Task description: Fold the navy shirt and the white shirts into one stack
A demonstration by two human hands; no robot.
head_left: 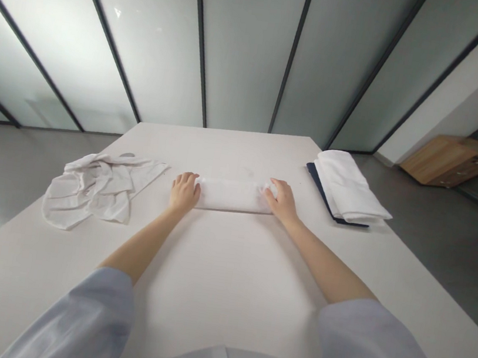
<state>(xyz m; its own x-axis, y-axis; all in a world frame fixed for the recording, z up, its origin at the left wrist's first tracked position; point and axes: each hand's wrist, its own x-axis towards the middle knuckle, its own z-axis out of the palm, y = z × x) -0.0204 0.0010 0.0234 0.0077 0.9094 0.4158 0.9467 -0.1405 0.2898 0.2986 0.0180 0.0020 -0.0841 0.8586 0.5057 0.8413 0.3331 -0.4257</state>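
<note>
A white cloth (231, 196), folded into a flat rectangle, lies across the middle of the white table. My left hand (185, 190) is at its left end, fingers curled over the edge. At the right end, my right hand (281, 201) has its thumb and fingers closed round the cloth's corner. Parts of both ends are hidden under my fingers. The front edge of the cloth shows as a thin dark line on the table.
A crumpled white garment (100, 186) lies at the left of the table (233, 285). On the right, folded white cloth (349, 185) sits on a dark blue folded piece (323, 194). Frosted glass panels (246, 49) stand behind. A wooden cabinet (441, 160) is at far right.
</note>
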